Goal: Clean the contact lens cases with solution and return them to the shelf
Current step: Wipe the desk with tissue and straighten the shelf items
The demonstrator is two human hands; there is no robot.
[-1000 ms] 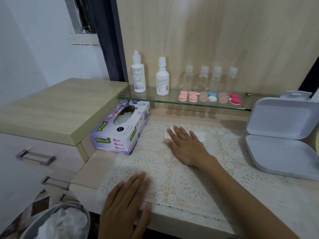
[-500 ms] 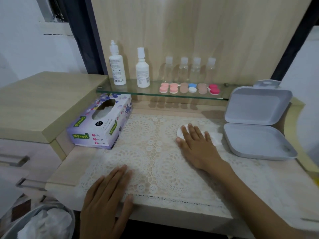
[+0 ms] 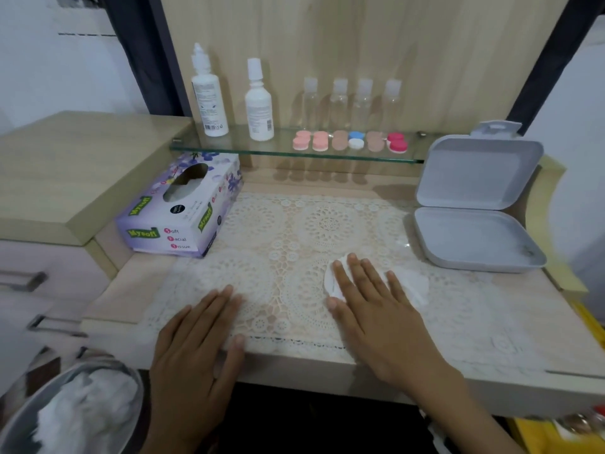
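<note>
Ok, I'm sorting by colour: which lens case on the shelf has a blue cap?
The fourth case from the left: one blue cap, one white. The rest are pink, tan or red.

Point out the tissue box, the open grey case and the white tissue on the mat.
tissue box [image 3: 196,208], head view, top face beside the opening.
open grey case [image 3: 468,237], head view, bare floor of the lower half.
white tissue [image 3: 412,283], head view, exposed right part.

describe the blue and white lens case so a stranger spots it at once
Find the glass shelf on the wooden back panel. In its row of lens cases, fourth from the left sits the blue-and-white case, flanked by two tan ones. No other has a blue cap.
</note>
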